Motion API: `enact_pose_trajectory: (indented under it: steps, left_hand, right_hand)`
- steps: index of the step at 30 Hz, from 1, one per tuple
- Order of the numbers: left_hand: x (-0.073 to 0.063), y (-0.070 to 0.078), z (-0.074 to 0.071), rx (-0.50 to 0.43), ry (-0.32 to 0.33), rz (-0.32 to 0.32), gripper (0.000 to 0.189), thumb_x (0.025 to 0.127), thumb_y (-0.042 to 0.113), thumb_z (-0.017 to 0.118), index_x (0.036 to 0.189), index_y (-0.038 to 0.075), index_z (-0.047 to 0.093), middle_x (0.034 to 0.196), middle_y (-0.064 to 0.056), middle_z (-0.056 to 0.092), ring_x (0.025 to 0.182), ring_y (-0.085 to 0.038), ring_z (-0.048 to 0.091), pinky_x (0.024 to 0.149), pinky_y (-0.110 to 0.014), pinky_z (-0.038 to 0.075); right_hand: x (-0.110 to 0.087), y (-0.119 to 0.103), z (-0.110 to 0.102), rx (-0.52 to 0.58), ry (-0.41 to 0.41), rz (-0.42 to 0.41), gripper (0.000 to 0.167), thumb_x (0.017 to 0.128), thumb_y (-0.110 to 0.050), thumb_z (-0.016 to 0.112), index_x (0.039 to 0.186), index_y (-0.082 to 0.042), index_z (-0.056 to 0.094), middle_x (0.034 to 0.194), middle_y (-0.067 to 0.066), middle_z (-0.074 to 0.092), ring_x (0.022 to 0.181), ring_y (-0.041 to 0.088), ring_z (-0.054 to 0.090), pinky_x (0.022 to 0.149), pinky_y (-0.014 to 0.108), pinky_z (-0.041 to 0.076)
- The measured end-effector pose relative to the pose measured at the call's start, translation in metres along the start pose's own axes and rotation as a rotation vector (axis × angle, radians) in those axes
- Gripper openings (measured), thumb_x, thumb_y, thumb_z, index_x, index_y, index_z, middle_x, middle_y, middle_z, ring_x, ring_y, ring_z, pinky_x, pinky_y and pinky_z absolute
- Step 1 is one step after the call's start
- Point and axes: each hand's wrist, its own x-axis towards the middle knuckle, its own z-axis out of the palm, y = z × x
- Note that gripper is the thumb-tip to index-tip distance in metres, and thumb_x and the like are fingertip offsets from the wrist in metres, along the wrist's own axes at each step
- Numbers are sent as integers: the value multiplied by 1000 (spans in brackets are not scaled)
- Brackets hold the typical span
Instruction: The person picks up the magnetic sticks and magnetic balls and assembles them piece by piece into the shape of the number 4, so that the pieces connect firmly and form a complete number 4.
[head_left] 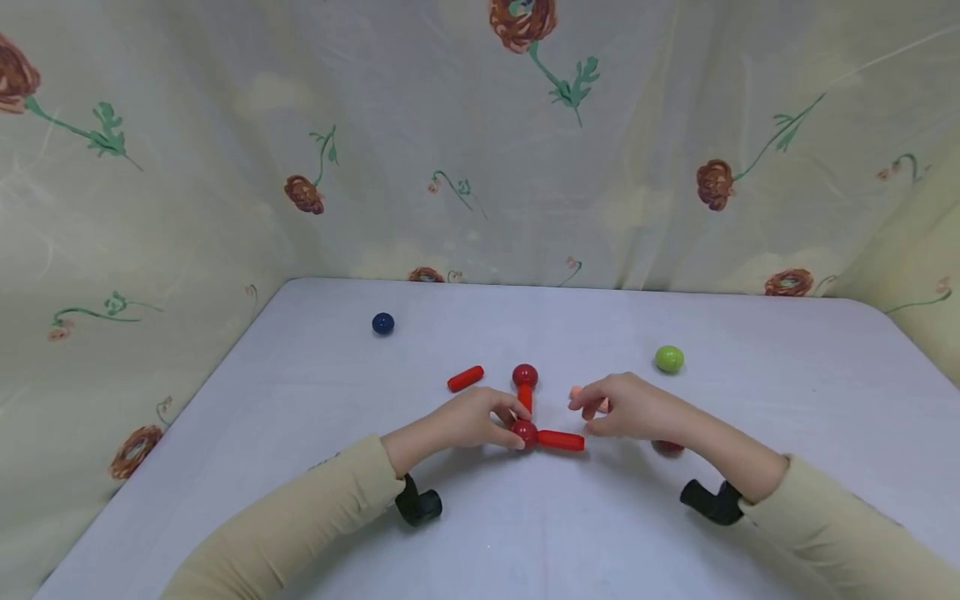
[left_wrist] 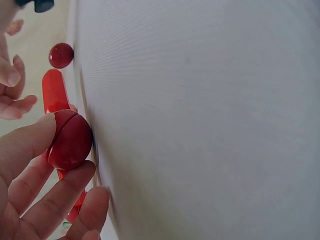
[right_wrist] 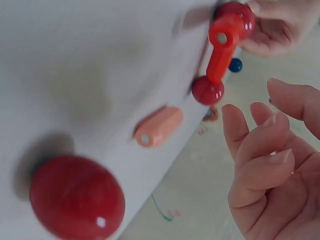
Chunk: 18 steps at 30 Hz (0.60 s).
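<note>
Between thumb and fingers, my left hand [head_left: 471, 419] pinches a glossy red ball [left_wrist: 71, 142]. From that ball a red rod [head_left: 562, 441] points right, and a second red rod [head_left: 525, 401] leads away to another red ball [head_left: 526, 375]. The right wrist view shows a silvery disc in the free end of the first rod. My right hand [head_left: 633, 407] hovers to the right of that end, fingers loosely bent and holding nothing. Partly behind its fingers lies a peach rod [right_wrist: 161, 128]. A loose red ball [right_wrist: 77, 197], half hidden by the right forearm in the head view, sits near me.
A single red rod [head_left: 466, 378] lies beyond the left hand. Farther back are a dark blue ball [head_left: 383, 323] on the left and a lime green ball [head_left: 670, 359] on the right. Flowered cloth [head_left: 450, 125] hangs behind the white table [head_left: 480, 542].
</note>
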Motion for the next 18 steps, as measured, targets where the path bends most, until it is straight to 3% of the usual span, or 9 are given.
enact_pose_trajectory:
  steps: [10,18]
  left_hand:
    - [0,0,1,-2,1,-6,32,75,21,75,106,21,66,92,4,64,87,-11,54,64,-23,48]
    - [-1,1,1,1,4,-12,31,75,21,75,105,21,66,91,3,64,85,-12,54,62,-23,48]
  right_hand:
    - [-28,37,-23,15,105,55,33,81,-11,67,112,-1,61,95,11,63,80,19,53,61,26,50]
    - [-51,68,-23,45,105,97,37,81,-14,68,113,2,59,95,11,62,70,15,49,55,27,47]
